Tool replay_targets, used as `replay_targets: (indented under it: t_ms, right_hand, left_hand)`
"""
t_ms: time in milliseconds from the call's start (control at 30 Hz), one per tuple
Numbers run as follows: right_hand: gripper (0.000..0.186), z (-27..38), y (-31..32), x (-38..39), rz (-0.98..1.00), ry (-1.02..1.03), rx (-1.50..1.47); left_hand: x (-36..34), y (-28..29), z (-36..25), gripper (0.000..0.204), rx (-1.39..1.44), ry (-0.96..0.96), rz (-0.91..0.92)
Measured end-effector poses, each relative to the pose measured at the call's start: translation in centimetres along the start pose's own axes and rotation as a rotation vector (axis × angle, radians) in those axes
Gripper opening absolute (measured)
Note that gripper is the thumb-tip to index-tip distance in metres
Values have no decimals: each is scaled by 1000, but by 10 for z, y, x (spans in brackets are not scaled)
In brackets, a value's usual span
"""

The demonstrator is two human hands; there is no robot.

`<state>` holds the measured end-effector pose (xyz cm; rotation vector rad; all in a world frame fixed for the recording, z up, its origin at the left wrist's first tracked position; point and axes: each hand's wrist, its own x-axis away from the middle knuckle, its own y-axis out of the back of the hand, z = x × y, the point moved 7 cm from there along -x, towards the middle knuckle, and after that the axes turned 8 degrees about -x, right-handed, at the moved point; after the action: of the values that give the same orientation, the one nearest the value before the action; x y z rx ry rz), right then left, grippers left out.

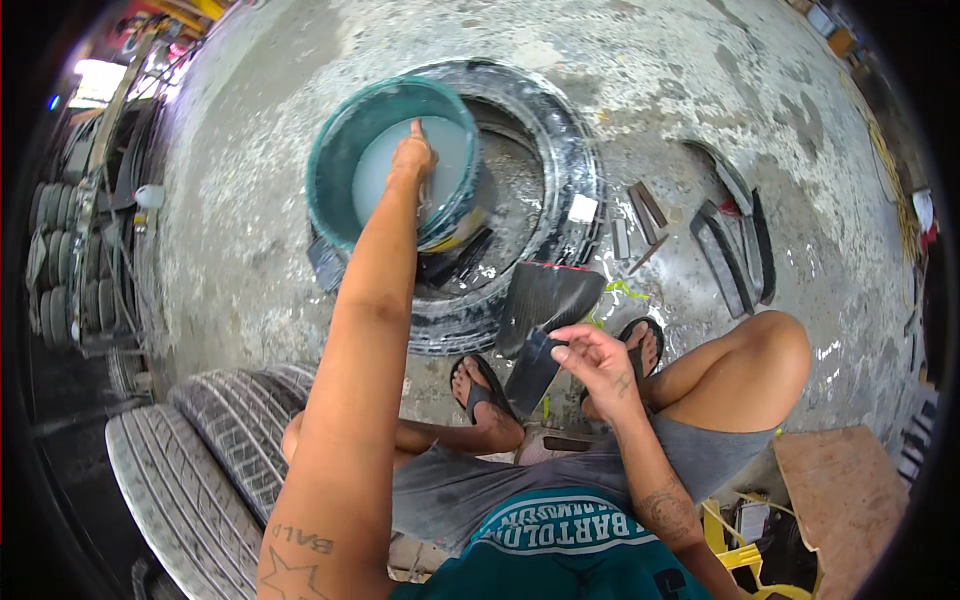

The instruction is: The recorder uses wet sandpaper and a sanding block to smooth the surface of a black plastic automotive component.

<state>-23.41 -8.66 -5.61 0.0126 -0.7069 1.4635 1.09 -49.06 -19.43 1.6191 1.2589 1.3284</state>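
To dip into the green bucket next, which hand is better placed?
Left, I'd judge: the left hand reaches inside the green bucket, over or in the cloudy liquid, while the right hand holds a black piece outside it.

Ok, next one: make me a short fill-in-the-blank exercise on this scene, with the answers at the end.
1. The hand reaching into the teal bucket is the person's ____ one.
2. The other hand holds a flat piece coloured ____.
3. The brown board lies on the person's ____ side.

Missing words: left; black; right.
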Motion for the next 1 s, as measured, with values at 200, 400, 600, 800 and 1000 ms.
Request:
replay_targets:
  t_ms: [200,400,600,800,1000]
  right_hand:
    - [23,-1,-25,-16,91,-13,-68]
    - [22,7,-52,-5,202,12,-78]
    - [23,1,-56,-1,193,54,-7]
    - [22,3,-79,13,235,67,-11]
    - [24,86,-97,18,316,167,51]
  left_hand:
    - [-34,-22,55,66,-510,-369,240]
    - [113,198,52,54,459,-253,-480]
    - [280,201,91,32,690,-27,-449]
    - [363,129,119,35,984,148,-228]
    - [422,88,35,40,1697,-26,11]
